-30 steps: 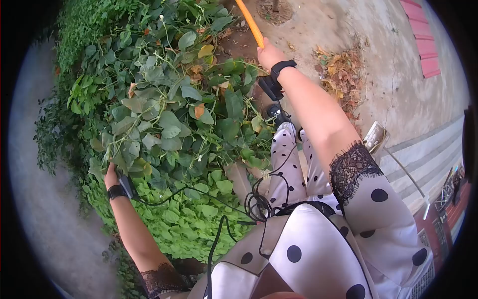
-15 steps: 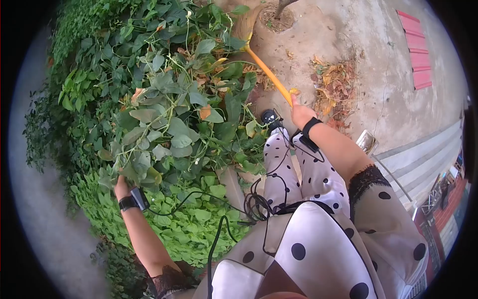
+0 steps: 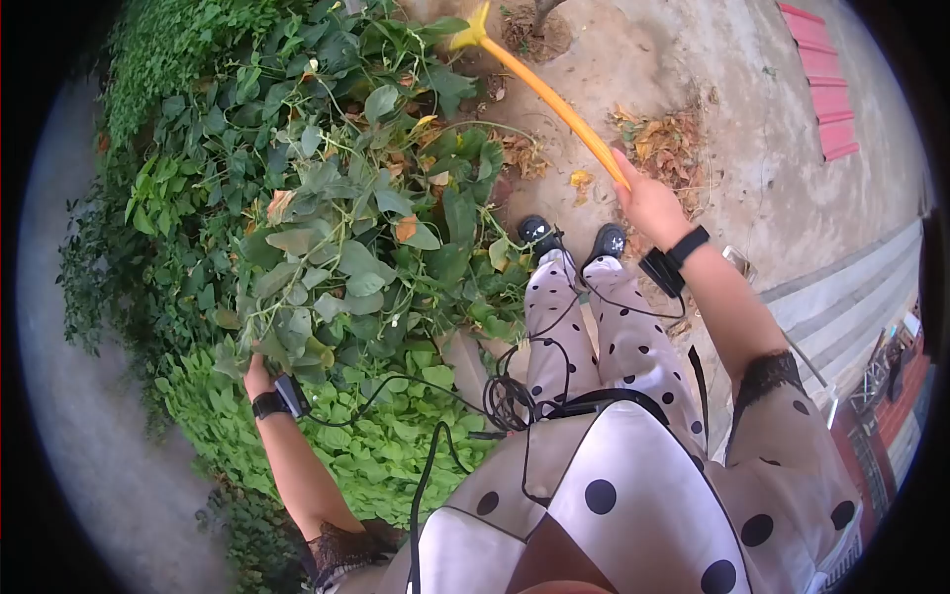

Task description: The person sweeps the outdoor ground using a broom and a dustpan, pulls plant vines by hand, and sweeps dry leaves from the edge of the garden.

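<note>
My right hand is closed round the yellow-orange handle of a long tool. Its flared yellow head points away from me at the top, beside the plants; whether it is a rake or a broom I cannot tell. At the lower left, my left hand is at the end of a leafy vine, fingers closed at its leaves. Those leaves partly hide the fingertips. The vine's broad green leaves, a few browned, spread from that hand toward the middle.
Dry leaves lie heaped on the bare ground right of the handle. My shoes stand below it. Low bright-green plants grow under the vine. A black cable hangs coiled before my legs. Pink panels lie at upper right.
My right hand has moved right and slightly up, swinging the tool's head up and left. The left hand has shifted slightly right, still at the vine. My second shoe has come into view.
</note>
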Action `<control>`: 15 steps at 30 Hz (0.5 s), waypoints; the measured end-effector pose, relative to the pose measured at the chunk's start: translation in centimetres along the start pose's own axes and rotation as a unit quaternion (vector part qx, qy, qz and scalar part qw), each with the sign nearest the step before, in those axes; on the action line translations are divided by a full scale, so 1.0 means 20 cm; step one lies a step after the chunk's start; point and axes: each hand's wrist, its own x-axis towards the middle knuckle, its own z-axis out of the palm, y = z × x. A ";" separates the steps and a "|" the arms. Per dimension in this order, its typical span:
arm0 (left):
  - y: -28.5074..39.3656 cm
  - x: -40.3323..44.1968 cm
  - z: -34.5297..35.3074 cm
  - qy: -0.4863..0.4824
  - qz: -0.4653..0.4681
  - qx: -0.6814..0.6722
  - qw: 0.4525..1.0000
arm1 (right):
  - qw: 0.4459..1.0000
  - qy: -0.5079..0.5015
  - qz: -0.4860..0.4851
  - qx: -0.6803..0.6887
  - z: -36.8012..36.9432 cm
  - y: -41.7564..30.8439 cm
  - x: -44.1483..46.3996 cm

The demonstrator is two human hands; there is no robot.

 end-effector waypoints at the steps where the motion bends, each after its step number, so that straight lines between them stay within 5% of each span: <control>1: 0.00 -0.01 0.01 -0.004 0.005 -0.007 1.000 | 0.999 0.035 -0.010 0.003 0.08 -0.02 0.17; 6: 0.03 -0.12 0.08 -0.028 0.015 0.055 0.998 | 0.984 -0.015 0.128 0.122 0.47 -0.43 1.05; 9: 0.04 -0.15 0.07 0.023 0.020 0.051 0.998 | 0.955 -0.084 0.211 0.192 0.57 -0.65 0.90; 11: 0.00 -0.11 0.03 0.021 -0.006 0.051 0.998 | 0.976 -0.101 0.143 0.125 0.79 -0.53 0.81; 15: -0.04 -0.14 0.04 0.015 -0.022 0.032 0.999 | 0.981 -0.189 -0.005 0.033 0.64 -0.42 0.48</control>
